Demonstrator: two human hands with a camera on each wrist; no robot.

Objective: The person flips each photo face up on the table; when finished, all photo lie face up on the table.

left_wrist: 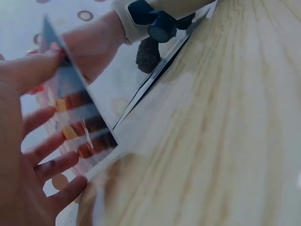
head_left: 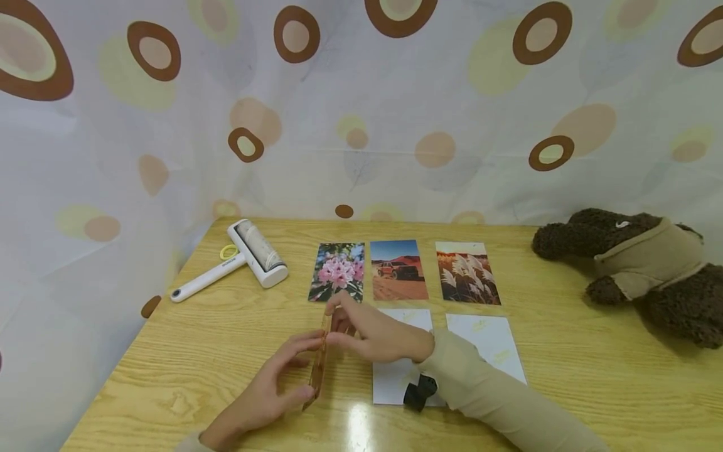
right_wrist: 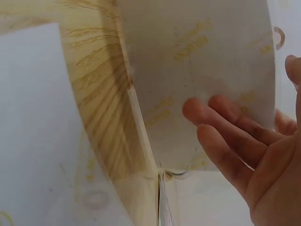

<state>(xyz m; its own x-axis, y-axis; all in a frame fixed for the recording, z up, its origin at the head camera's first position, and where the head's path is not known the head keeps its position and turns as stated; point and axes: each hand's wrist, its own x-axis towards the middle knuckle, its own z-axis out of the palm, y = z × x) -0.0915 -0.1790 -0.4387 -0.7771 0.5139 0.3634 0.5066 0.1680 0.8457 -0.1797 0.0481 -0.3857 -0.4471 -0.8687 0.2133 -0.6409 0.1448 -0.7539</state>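
A photo print (head_left: 319,370) stands on its long edge on the table, seen almost edge-on in the head view. My left hand (head_left: 277,376) holds it from the left, thumb at the near end and fingers spread along the printed side. The picture is dark and orange in the left wrist view, its subject blurred. From the right, my right hand (head_left: 373,333) pinches the print's upper edge near the far end. In the right wrist view the white back (right_wrist: 188,56) carries pale yellow lettering, and several loosely bent fingers (right_wrist: 230,136) lie in front of it.
Behind the hands lie a pink flower photo (head_left: 341,270), a red truck photo (head_left: 398,270) and a pampas grass photo (head_left: 467,273). Two prints lie white side up (head_left: 482,345) under and beside the right forearm. A white lint roller (head_left: 248,254) is back left, a brown plush toy (head_left: 649,270) right.
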